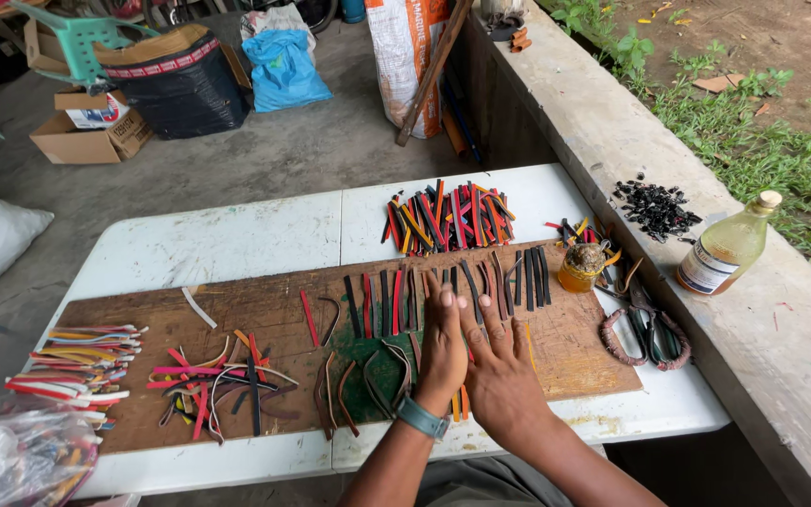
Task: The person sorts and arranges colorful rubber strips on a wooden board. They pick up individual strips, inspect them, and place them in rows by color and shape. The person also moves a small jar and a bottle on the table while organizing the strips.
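**Both hands flat on strips on the board**

Here the left hand (442,345) and right hand (497,361) lie side by side, touching, palms down, fingers spread, gripping nothing. They press on a row of rubber strips (443,296), black, red and brown, laid upright along the far part of the wooden board (265,310). The hands cover the middle of that row, so the full count cannot be told. A grey wristband (422,418) sits on the left wrist.

Around: the board rests on a white folding table (237,239). Far of the row, one heap of mixed coloured strips (448,218). Right of the row, one small amber jar (582,267), then one pair of scissors (648,324) with wrapped handles. Left on the board, a loose tangle of strips (213,380); at the left edge a stacked bundle of strips (82,361).

On the concrete ledge (612,122) to the right: one pile of black bits (654,208) and one bottle of yellow liquid (729,246), corked.

Near left, a clear plastic bag (21,460) is cut off by the frame. Far left on the floor: one cardboard box (96,127), one blue bag (283,68), partly seen.
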